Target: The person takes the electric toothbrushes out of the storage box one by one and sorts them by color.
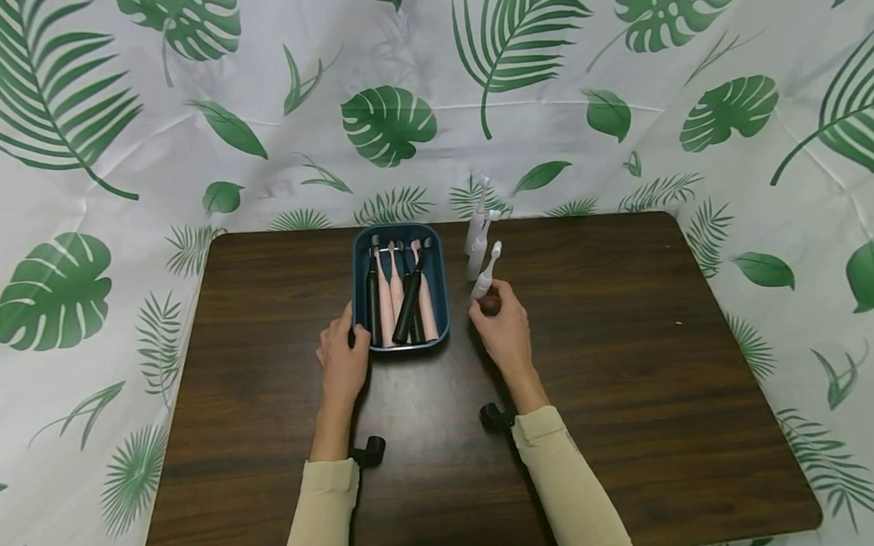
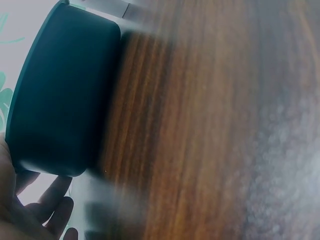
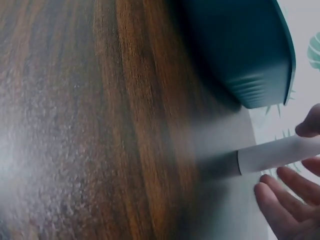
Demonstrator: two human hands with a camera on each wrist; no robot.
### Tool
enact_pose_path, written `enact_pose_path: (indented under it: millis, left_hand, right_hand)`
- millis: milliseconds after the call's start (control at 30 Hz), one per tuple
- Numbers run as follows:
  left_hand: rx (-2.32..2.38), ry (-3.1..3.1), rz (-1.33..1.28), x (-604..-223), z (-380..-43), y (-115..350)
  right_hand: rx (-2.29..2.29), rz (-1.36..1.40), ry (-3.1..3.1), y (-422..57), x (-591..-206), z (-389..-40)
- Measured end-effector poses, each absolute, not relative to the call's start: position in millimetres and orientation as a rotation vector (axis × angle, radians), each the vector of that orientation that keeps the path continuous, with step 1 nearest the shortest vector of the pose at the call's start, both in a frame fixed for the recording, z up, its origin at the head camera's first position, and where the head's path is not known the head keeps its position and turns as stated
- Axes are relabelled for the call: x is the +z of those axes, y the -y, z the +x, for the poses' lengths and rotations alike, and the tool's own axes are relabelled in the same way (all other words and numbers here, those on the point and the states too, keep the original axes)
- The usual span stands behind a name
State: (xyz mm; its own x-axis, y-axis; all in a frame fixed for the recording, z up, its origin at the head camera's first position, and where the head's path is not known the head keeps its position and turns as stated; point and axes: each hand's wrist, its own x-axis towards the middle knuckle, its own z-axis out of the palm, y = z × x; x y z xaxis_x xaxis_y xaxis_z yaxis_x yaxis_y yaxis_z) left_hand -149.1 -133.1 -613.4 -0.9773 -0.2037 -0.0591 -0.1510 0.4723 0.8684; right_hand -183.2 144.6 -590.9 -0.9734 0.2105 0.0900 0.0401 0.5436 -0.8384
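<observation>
A dark blue bin [image 1: 446, 285] holds several black and pink electric toothbrushes, lying lengthwise; one black toothbrush [image 1: 409, 306] lies slanted on top. My left hand [image 1: 344, 358] holds the bin's near left side, its thumb over the rim and its fingers along the outer wall. To the right of the bin, three white electric toothbrushes stand upright in a row running away from me. The thumb and fingers of my right hand [image 1: 506, 331] are around the nearest white toothbrush [image 1: 483, 283], whose handle [image 3: 272, 155] shows in the right wrist view. My palm side partly hides it.
Behind the held brush stand the middle white toothbrush [image 1: 477, 258] and the farthest one [image 1: 475, 225], close to the table's back edge. Everything rests on a dark wooden table [image 1: 623, 362]. A white cloth with green leaves [image 1: 390, 125] hangs behind it.
</observation>
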Motion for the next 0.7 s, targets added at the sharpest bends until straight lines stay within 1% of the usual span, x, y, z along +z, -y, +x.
enact_pose_path:
  millis: [167,467,600,700]
  left_hand:
    - [-1.549,2.637,0.315,-613.0,-148.7,132.1]
    - [-1.56,2.637,0.309,-610.9,-147.4,132.2]
    - [-1.563,2.641,0.313,-610.9,-146.7,132.5]
    - [-1.564,2.639,0.316,-609.9,-146.9,132.2]
  right_hand:
    - [1.383,-0.228,2.7,-148.9,-593.3,-181.4]
    - [1.282,-0.445,2.845,-148.6,-581.0,-172.8]
    - [1.248,-0.436,2.829,-142.8,-573.9,-166.2]
    - [1.289,-0.367,2.751,-135.2,-569.7,-162.0]
